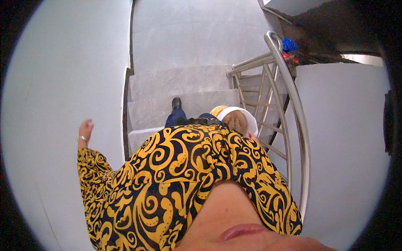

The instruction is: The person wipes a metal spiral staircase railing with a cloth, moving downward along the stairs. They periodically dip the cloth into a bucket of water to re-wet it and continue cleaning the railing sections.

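A white plastic bucket (252,120) with a yellow and red printed side hangs at my right side, beside the stair railing. Brown contents (235,121) show inside it; whether they are liquid or cloth I cannot tell. My right hand (252,136) grips the bucket at its near rim, mostly hidden by my patterned sleeve. Out to the left, my left hand (85,129) is raised near the pale wall, with a metal bangle (82,138) at the wrist. Its fingers look bent, but they are too small and blurred to read. Nothing is plainly held there.
Grey stone steps (185,77) lie before me, my dark shoe (176,102) on one of them. Beyond is a grey landing (194,34). A stainless steel handrail (296,103) curves along the right. Pale wall (62,78) borders the left. Something blue (289,45) lies past the railing.
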Motion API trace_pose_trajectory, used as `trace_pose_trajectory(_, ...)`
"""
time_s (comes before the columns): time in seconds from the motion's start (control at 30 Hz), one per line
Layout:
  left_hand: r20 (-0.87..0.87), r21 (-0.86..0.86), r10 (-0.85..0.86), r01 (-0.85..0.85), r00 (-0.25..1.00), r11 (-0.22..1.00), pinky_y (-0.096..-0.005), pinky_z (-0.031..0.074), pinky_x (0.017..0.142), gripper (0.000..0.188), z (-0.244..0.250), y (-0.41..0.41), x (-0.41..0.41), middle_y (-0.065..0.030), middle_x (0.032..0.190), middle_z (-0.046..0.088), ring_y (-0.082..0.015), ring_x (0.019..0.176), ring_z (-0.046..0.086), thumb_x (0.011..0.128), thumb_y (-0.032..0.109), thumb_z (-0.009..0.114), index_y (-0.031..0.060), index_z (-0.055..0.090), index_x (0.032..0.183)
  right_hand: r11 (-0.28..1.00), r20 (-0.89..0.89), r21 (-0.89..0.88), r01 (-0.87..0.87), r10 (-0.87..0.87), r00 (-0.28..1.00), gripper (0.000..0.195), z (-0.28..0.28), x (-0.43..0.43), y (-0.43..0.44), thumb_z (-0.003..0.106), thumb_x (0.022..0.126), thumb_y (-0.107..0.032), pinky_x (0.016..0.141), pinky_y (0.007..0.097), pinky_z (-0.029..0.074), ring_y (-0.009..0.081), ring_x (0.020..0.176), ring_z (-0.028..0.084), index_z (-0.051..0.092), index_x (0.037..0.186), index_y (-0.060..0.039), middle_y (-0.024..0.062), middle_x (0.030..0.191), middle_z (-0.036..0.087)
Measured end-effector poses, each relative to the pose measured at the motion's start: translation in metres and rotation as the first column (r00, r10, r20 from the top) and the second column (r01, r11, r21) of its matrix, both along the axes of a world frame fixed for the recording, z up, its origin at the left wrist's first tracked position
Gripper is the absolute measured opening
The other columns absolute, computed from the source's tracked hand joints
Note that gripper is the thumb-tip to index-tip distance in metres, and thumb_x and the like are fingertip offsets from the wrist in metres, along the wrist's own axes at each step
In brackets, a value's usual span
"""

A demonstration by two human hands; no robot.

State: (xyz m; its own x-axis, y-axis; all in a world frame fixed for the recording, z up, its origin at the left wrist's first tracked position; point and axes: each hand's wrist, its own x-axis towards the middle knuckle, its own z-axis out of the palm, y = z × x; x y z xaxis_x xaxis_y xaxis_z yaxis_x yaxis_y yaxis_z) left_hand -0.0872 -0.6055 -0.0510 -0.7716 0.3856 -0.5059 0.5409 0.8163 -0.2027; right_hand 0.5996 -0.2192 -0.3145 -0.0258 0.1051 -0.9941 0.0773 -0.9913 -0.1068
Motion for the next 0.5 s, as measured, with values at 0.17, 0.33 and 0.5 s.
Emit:
trace_pose_trajectory(0.17, 0.117, -0.256, 0.349, -0.311, 0.93, 0.915, -0.0337, 0.047, 0.064, 0.03, -0.012, -0.115, 0.051, -0.0077, 0.075, 0.062, -0.0226, 0.066, 0.058, 0.073, 0.022, 0.062, 0.0093, 0.057, 0.099, 0.903, 0.072, -0.188, 0.386, -0.379, 0.923, 0.035, -0.062, 0.041, -0.008, 0.047, 0.086, -0.025, 0.048, 0.0363, 0.04, 0.0163, 0.042, 0.035, 0.034, 0.056, -0.0115, 0.0004, 0.046, 0.031)
trace_pose_trajectory(0.33, 0.286, -0.271, 0.787, -0.742, 0.546, 0.613, -0.0254, 0.043, 0.045, 0.029, -0.012, -0.072, 0.104, -0.0033, 0.065, 0.055, -0.0112, 0.053, 0.05, 0.076, 0.019, 0.06, 0.0108, 0.054, 0.104, 0.929, 0.21, -0.161, 0.332, -0.297, 0.932, 0.031, 0.003, 0.016, 0.026, 0.048, 0.084, -0.025, 0.044, 0.0374, 0.039, 0.0177, 0.04, 0.035, 0.035, 0.058, -0.0123, 0.0005, 0.045, 0.032)
trace_pose_trajectory(0.5, 0.35, 0.136, 0.649, -0.722, 0.676, 0.678, -0.0235, 0.042, 0.046, 0.03, -0.004, 0.012, 0.077, -0.002, 0.069, 0.055, -0.0099, 0.058, 0.051, 0.078, 0.02, 0.057, 0.0091, 0.053, 0.106, 0.959, 0.106, -0.103, 0.264, -0.254, 0.962, 0.028, 0.003, 0.0, 0.032, 0.05, 0.083, -0.024, 0.041, 0.0346, 0.04, 0.0192, 0.041, 0.041, 0.043, 0.061, -0.0087, 0.0023, 0.047, 0.037)
